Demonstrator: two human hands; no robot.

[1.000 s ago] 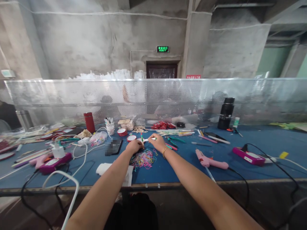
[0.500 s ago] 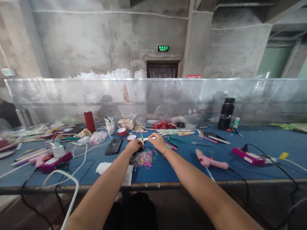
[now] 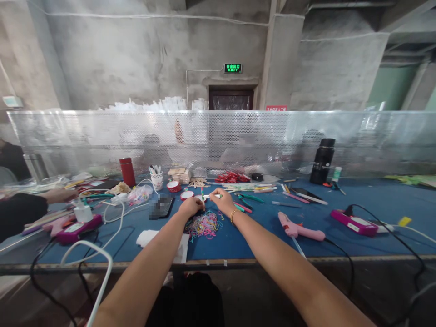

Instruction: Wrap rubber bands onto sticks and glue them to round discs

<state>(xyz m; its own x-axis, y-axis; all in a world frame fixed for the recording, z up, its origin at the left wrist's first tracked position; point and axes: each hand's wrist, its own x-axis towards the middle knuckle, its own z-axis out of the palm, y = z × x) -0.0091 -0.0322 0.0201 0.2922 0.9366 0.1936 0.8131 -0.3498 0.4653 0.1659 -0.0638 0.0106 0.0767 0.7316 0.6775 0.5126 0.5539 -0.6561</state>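
My left hand point(image 3: 191, 207) is closed on the lower end of a narrow flat stick point(image 3: 202, 192) with green and red marks on its upper part. In my right hand point(image 3: 223, 202) is a white marker pen point(image 3: 217, 196) with a green end, pinched between the fingers. The pen's left tip meets the stick or lies very close to it; contact is too small to tell. Just below both hands lies a pile of colourful small loops or strings point(image 3: 204, 225). Behind my left hand are round red-rimmed pieces point(image 3: 187, 195).
To the left lie a phone point(image 3: 162, 207), white cables and a purple power strip point(image 3: 79, 228). A co-worker's hand point(image 3: 61, 195) reaches in there. Pliers point(image 3: 250, 200), a pink glue gun point(image 3: 299, 230) and a black bottle point(image 3: 322, 161) are on the right. A perforated metal screen point(image 3: 190, 136) stands behind.
A co-worker's dark sleeve and hand have come in over the table's left side. My own hands, the pen and the stick stay nearly in place.
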